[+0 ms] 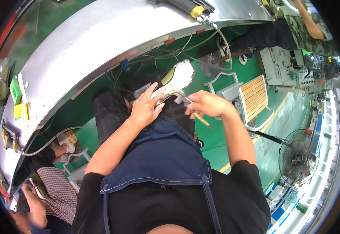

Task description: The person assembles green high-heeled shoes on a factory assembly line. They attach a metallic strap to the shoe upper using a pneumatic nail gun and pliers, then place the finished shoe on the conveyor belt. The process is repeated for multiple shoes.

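Note:
My left hand (146, 107) is closed on the near end of a shoe upper on a last (182, 75), held over my lap. Its pale underside faces up, and an olive-green side shows along its left edge. My right hand (209, 104) grips metal pincers (176, 93), whose curved jaws reach to the shoe close to my left fingers. One handle with a yellowish covering sticks out below my right hand. Whether the jaws pinch the material cannot be made out. A dark blue apron (158, 152) covers my lap.
A curved metal table (72, 43) lies ahead, with a hose-fed tool (193, 9), small green (15, 89) and yellow boxes (21, 112) on it. At right are a wooden-slatted chair (253, 97) and a fan (296, 158). Other people sit at lower left and upper right.

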{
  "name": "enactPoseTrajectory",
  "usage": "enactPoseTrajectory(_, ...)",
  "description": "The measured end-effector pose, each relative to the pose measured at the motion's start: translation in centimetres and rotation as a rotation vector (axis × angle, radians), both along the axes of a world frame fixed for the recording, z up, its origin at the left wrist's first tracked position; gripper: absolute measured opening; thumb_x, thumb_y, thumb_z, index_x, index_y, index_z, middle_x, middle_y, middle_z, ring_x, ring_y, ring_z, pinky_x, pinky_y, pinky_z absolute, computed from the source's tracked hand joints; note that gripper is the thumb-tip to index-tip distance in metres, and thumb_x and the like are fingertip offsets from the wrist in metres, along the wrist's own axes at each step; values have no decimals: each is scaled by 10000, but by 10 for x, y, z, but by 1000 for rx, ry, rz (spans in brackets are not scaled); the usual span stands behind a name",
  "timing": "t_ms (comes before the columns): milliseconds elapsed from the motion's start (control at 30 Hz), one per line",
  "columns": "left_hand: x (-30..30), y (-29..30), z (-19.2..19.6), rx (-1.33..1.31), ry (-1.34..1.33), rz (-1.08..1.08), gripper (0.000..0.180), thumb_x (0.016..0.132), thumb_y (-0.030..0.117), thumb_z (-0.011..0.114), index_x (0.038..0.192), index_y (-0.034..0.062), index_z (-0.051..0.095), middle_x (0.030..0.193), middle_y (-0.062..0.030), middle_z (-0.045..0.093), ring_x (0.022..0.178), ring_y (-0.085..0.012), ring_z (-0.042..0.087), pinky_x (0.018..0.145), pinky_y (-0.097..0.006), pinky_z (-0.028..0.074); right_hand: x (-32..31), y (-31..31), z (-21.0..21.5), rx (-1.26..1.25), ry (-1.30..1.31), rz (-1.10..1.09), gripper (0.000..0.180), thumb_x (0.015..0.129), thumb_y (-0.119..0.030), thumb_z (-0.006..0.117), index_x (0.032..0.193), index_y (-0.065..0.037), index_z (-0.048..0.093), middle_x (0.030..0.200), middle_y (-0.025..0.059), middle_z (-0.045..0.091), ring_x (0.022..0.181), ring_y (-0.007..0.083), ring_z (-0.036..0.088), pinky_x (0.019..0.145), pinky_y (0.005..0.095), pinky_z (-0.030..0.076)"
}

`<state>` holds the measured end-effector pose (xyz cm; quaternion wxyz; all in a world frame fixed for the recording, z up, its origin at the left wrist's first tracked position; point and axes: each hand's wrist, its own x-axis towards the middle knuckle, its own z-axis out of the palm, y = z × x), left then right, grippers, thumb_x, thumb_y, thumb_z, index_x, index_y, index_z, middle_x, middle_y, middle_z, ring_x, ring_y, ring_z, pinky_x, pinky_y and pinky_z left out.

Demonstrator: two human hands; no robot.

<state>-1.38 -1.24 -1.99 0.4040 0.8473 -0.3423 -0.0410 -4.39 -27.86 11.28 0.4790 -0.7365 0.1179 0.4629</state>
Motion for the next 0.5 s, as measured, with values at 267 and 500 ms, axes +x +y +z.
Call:
enactPoseTrajectory(267, -10, -4, 10, 127, 20, 63, 628, 889, 225, 770, 1479, 158, 565, 1521, -214, 483, 1083, -436, 657, 885, -505, 599, 85, 4, 73, -648, -940, 2, 249, 981, -152, 629, 1083, 72, 594, 929, 267, 692, 865, 412, 705, 800, 464, 540)
enactPoseTrajectory(500, -19, -7, 14, 141, 89, 122, 611, 909, 235, 759, 1482, 159, 561, 1533, -224, 466, 1115, -432, 649, 909, -511, 597, 232, 16, 68, -894, -1410, -23, 401, 958, -205, 701, 1257, 47, 615, 1188, 296, 693, 1123, 461, 656, 977, 515, 505)
